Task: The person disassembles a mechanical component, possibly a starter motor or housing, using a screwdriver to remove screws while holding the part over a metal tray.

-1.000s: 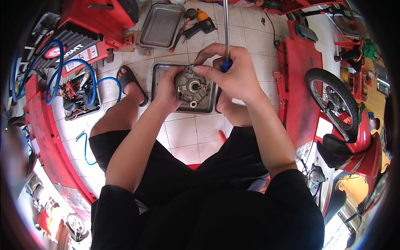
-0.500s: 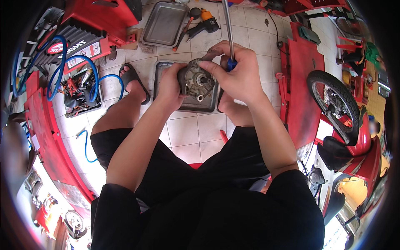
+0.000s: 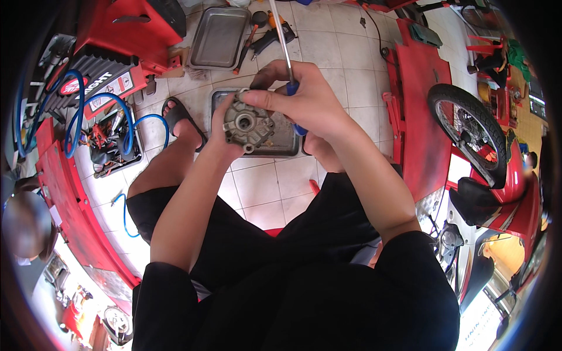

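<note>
A grey cast-metal housing [image 3: 249, 123] with a round central hub and ribs is held up over a metal tray. My left hand [image 3: 221, 126] is closed around its left side. On the upper edge of the housing press the thumb and fingers of my right hand [image 3: 307, 99]. That same hand also keeps a screwdriver [image 3: 293, 88] in its grip, the blue handle in the palm and the long steel shaft pointing up and away. Beneath the housing, the shallow grey tray [image 3: 287, 149] lies on the floor between my feet, its contents mostly hidden.
Farther off on the tiles lie a second tray [image 3: 219, 38], a hammer [image 3: 250, 41] and a black-and-orange power tool [image 3: 274, 38]. A tool bin [image 3: 117, 143] and a coiled blue hose [image 3: 120, 99] are at left. Red lift platforms [image 3: 418, 99] flank me; a motorcycle wheel [image 3: 468, 131] stands right.
Both hands have shifted left with the housing. It has been turned, so a face with a round hub now shows instead of the protruding shaft. The screwdriver leans more to the left.
</note>
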Tool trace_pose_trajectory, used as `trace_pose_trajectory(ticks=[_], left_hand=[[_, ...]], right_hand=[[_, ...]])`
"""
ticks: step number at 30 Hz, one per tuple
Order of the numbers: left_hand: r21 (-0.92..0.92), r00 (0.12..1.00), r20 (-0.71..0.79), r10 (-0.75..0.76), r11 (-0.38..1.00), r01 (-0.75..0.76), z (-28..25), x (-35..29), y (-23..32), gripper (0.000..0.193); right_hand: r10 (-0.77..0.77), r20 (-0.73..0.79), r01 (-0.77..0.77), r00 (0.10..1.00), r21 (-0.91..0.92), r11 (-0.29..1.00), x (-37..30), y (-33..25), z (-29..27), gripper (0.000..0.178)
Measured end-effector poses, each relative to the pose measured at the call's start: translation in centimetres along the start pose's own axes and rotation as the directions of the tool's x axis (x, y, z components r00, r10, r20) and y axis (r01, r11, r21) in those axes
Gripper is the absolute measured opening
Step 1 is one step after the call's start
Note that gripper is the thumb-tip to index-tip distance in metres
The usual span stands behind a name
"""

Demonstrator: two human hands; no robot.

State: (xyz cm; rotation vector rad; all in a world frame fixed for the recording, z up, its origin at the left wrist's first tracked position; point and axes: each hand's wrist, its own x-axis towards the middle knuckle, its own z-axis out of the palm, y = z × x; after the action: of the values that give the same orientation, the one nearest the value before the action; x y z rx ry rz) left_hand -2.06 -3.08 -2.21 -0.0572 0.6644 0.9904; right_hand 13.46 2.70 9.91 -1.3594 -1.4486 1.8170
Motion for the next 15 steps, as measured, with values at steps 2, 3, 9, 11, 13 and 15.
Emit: trace_pose_trajectory(ticks=[2,3,9,11,13,15], left_hand=[[-0.056,0.986,0.167,0.009,0.998,0.0,-1.3,0.8,-0.1,0.048],[-0.072,0.977,0.214,0.014,0.997,0.001,-1.8,1.1,-0.1,0.048],[-0.098,0.993,0.095,0.065,0.994,-0.055,-0.8,0.5,0.1,0.042],[0.009,0.994,0.084,0.064,0.998,-0.065,0.4,-0.3,0.7,0.04],[0.071,0.997,0.03,0.075,0.995,-0.077,1.6,-0.9,1.1,0.039],[0.117,0.991,0.022,0.132,0.984,-0.134,2.5,-1.2,1.5,0.035]], right_hand=[[-0.073,0.014,0.072,0.997,0.001,0.997,0.3,0.3,0.1,0.029],[-0.069,0.012,0.069,0.998,-0.011,0.998,0.4,0.5,0.1,0.03],[-0.146,0.091,0.152,0.985,-0.072,0.986,0.0,0.2,-0.6,0.036],[-0.151,0.138,0.176,0.979,-0.192,0.965,-0.3,-0.3,-1.2,0.036],[-0.157,0.158,0.193,0.975,-0.249,0.949,-0.5,-0.7,-1.4,0.035],[-0.083,0.154,0.111,0.985,-0.186,0.976,-0.6,-0.8,-1.4,0.033]])
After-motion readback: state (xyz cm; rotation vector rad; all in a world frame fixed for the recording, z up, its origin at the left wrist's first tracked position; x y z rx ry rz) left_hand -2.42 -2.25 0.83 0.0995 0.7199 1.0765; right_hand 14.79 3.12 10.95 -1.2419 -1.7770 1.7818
